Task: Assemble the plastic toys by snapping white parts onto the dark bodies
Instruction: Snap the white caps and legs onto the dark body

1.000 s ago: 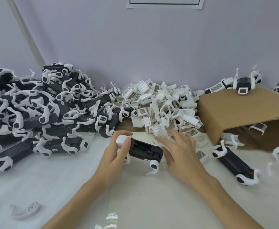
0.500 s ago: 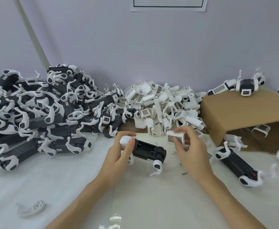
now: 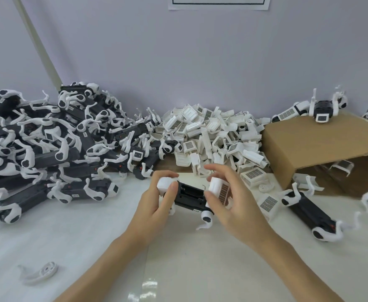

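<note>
A dark toy body [image 3: 190, 196] with white legs lies at the table's centre. My left hand [image 3: 156, 199] grips its left end, thumb and fingers curled round the white cap there. My right hand [image 3: 231, 203] pinches a white grille part [image 3: 219, 189] and holds it against the body's right end. Behind them a heap of loose white parts [image 3: 213, 136] lies against the wall.
A big pile of dark bodies with white legs [image 3: 48, 144] fills the left. A cardboard box [image 3: 322, 144] stands at the right with a toy [image 3: 322, 110] on top. Another dark toy [image 3: 309, 212] lies right of my hands. One white leg piece [image 3: 41, 274] lies near the front left.
My right hand reached into the white heap, picked a grille part, and has brought it back down to the right end of the body. The left hand kept its hold.
</note>
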Available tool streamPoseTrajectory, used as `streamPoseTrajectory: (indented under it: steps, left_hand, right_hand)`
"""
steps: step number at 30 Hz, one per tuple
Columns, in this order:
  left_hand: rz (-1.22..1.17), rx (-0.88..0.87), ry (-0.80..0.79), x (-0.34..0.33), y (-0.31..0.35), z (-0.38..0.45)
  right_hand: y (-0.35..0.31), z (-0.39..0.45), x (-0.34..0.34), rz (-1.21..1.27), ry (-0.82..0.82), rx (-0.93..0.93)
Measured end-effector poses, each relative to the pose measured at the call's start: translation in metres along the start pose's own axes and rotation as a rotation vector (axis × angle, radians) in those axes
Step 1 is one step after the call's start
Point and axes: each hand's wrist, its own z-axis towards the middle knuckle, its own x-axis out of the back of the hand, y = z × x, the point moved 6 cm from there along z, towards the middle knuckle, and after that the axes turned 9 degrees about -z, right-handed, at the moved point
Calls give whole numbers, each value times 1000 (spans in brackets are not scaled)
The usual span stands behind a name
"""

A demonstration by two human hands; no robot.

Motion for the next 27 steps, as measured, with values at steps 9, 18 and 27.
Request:
streamPoseTrajectory:
  steps: [9,18,27]
  left_hand:
    - [50,-31,18,1,2,-1]
    - [59,-39,7,-1,0,-2]
    - [14,-10,-28,-1,-6,0]
  right_hand:
    - [0,-2,1,-97,122,35]
    - [-3,0,-2,36,49,59]
    - [-17,-13,-25,-486,-63,255]
